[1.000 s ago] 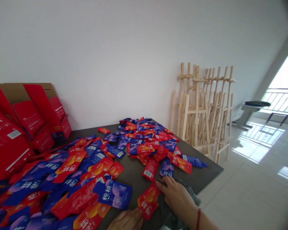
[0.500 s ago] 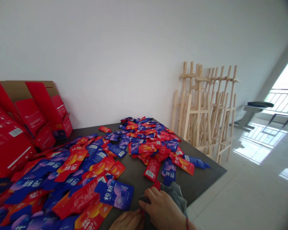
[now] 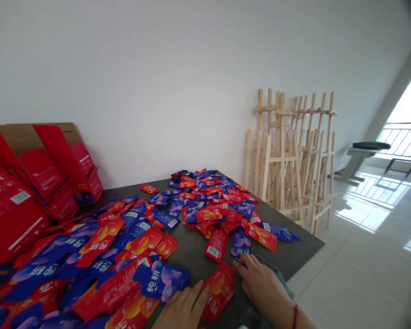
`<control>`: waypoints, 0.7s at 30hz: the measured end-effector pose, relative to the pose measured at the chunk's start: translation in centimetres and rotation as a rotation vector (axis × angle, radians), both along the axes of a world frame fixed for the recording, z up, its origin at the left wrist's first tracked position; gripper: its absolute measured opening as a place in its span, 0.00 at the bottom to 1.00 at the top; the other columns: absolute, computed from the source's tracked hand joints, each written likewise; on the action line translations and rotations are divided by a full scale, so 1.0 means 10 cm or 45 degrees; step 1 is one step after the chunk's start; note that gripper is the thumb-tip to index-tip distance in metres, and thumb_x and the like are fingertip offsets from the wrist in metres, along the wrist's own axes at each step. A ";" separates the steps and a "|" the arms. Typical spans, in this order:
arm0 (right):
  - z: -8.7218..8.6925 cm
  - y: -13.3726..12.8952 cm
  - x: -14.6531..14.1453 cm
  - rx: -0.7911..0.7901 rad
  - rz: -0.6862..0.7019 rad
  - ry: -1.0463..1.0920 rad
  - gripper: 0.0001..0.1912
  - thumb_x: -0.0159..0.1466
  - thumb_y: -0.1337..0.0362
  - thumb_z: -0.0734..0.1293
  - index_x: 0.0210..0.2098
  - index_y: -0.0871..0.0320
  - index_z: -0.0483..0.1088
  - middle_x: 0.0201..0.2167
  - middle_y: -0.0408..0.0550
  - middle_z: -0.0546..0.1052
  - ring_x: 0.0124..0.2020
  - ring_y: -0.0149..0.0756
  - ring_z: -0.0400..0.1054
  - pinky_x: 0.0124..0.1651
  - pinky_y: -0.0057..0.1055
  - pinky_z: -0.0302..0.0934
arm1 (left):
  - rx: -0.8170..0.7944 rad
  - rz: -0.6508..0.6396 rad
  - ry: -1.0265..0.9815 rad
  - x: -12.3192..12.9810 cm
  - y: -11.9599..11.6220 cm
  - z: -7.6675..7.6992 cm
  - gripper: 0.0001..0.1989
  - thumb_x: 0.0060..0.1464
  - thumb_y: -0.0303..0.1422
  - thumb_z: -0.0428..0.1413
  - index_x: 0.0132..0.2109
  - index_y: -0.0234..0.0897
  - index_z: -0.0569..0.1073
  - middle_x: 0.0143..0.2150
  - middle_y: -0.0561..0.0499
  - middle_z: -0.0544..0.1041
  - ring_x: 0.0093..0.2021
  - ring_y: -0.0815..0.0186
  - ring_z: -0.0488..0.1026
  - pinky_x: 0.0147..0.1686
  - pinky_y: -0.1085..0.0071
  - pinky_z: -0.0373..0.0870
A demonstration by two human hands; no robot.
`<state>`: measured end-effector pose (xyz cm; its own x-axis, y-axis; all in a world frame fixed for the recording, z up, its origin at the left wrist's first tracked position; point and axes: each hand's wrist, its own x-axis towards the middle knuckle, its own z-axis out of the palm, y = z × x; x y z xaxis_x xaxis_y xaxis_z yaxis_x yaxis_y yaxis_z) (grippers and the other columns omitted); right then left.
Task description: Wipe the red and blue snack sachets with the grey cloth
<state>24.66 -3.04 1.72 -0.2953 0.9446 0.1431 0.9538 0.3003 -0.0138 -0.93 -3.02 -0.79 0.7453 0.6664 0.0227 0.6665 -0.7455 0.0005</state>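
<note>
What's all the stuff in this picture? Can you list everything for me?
Dark flat table: one, dark grey, in the middle.
Shiny foil sachets: very many, red and blue, scattered on the table.
Open cardboard boxes: several, red, at the left.
Pale wooden easels: several, tan, leaning against the white wall.
Crumpled grey cloth: one, grey, at the table's near edge.
Left hand: one, bare, beside a red sachet.
Right hand: one, bare, on the cloth, with a red bracelet.

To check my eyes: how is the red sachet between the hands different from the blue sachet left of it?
The red sachet has an orange circle; the blue sachet has a purple one. The red sachet lies between the left hand and right hand; the blue sachet touches the pile. Both show white characters.
</note>
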 end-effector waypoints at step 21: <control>-0.02 -0.13 -0.48 0.088 0.381 0.170 0.19 0.59 0.67 0.65 0.50 0.49 0.66 0.41 0.45 0.70 0.41 0.39 0.64 0.35 0.31 0.60 | -1.525 0.587 -0.988 0.23 0.25 0.10 0.13 0.51 0.42 0.50 0.39 0.39 0.60 0.24 0.57 0.75 0.12 0.74 0.64 0.08 0.82 0.47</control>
